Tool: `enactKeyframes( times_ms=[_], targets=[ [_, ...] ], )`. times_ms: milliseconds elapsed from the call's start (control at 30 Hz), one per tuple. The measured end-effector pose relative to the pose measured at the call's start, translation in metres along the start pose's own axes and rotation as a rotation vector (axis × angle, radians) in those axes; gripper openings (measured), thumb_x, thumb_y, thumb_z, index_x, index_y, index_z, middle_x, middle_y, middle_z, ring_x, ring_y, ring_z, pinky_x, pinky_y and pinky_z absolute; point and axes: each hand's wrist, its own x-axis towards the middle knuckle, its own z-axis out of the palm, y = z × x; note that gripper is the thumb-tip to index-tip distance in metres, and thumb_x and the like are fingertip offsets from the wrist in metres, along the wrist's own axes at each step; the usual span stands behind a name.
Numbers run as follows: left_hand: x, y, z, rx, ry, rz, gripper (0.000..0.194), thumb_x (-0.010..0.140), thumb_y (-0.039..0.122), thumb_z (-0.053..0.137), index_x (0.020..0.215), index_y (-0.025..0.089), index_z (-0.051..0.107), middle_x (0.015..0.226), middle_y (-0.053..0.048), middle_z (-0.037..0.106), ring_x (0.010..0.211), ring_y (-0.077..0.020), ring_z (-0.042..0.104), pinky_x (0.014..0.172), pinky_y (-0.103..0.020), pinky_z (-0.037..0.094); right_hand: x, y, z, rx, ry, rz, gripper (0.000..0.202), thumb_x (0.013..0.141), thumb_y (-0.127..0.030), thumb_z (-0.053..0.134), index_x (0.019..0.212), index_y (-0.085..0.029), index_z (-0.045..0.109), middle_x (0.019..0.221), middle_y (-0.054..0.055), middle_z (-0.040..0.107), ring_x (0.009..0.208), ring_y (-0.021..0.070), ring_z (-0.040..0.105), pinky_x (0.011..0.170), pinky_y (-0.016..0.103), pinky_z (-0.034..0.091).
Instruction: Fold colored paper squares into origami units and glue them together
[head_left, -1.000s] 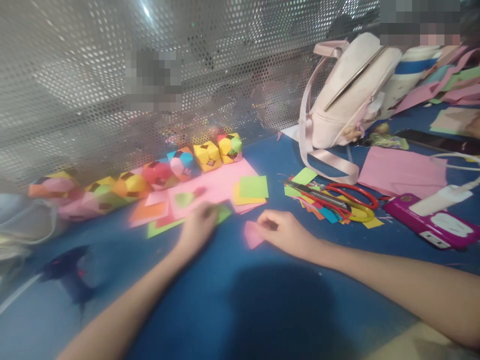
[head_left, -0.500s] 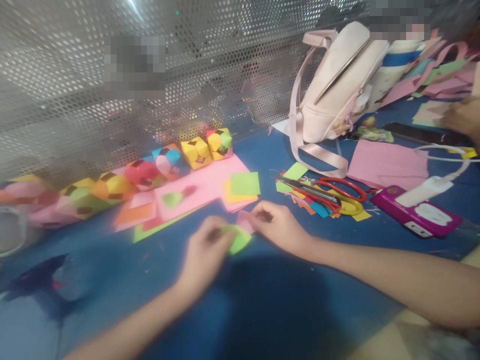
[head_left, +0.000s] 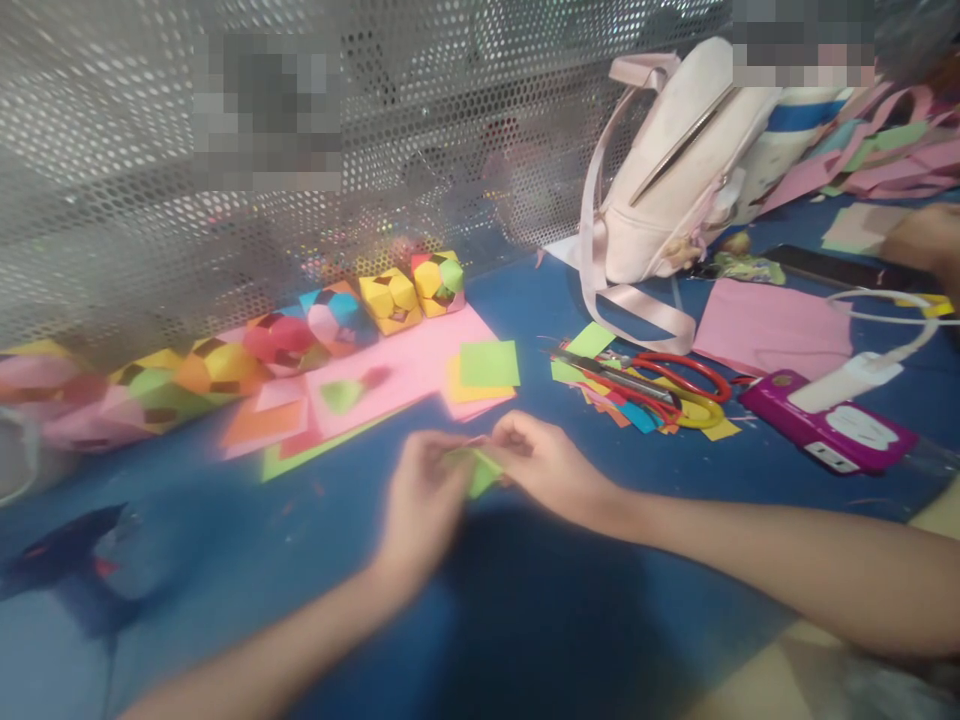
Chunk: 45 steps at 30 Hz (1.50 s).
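A grey perforated metal screen (head_left: 420,110) rises along the far edge of the blue tabletop (head_left: 360,600), pale light showing through its holes.

Bright paper colours here, all over a deep blue table (head_left: 247,505)!
And it's lime green on the folded paper (head_left: 484,478), solid yellow on one paper cube (head_left: 390,300), yellow, red, green and pink on its neighbour (head_left: 437,283); red scissor handles (head_left: 722,383), a purple case (head_left: 814,428) with white patches, a creamy-pink bag (head_left: 667,150), a blue-banded white bottle (head_left: 806,117), and a grey panel (head_left: 450,110) dotted all over!
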Motion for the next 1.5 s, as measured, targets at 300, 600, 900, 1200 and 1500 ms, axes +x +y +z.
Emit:
enactKeyframes(
  times_ms=[300,600,900,1200,1500],
  targets=[
    [0.003,-0.004,-0.003,0.158,0.02,0.003,0.011,0.078,0.025,0.059,0.087,0.019,0.059,0.082,-0.002,0.065,0.076,-0.0148,0.061,0.066,-0.024,0.046,-0.003,-0.003,-0.006,-0.224,0.025,-0.199,0.015,0.082,-0.028,0.055,0.073,-0.018,0.05,0.065,-0.003,0.054,0.06,0.009,0.05,0.056,0.02,0.041],
    [0.003,-0.002,0.0,0.137,-0.021,-0.006,0.012,0.076,0.024,0.06,0.087,0.019,0.062,0.084,-0.002,0.067,0.077,-0.0148,0.062,0.067,-0.023,0.046,0.003,-0.007,-0.016,-0.506,0.059,-0.396,0.015,0.081,-0.014,0.056,0.065,-0.016,0.056,0.063,-0.001,0.059,0.06,0.0096,0.052,0.056,0.02,0.04],
    [0.002,-0.001,0.002,0.224,-0.015,-0.004,0.009,0.074,0.019,0.058,0.083,0.019,0.061,0.079,0.0,0.065,0.073,-0.014,0.059,0.062,-0.022,0.044,0.001,-0.012,-0.019,-0.64,0.0,-0.421,0.019,0.08,-0.013,0.054,0.062,-0.017,0.052,0.062,-0.001,0.054,0.058,0.0097,0.048,0.056,0.021,0.037],
    [0.001,0.004,0.002,0.274,-0.01,-0.013,0.006,0.07,0.014,0.057,0.073,0.019,0.058,0.07,0.002,0.061,0.064,-0.0118,0.054,0.058,-0.02,0.041,-0.002,-0.005,-0.009,-0.591,0.039,-0.38,0.006,0.079,-0.021,0.056,0.075,-0.018,0.053,0.066,-0.001,0.054,0.058,0.0097,0.048,0.054,0.021,0.037],
    [0.002,0.002,0.001,0.232,-0.031,-0.037,0.007,0.073,0.018,0.057,0.079,0.017,0.06,0.072,0.001,0.062,0.059,-0.011,0.053,0.055,-0.02,0.041,0.001,0.001,-0.003,-0.534,0.091,-0.42,0.017,0.08,-0.018,0.05,0.063,-0.017,0.05,0.058,-0.002,0.05,0.054,0.0087,0.045,0.053,0.021,0.036]
  ],
)
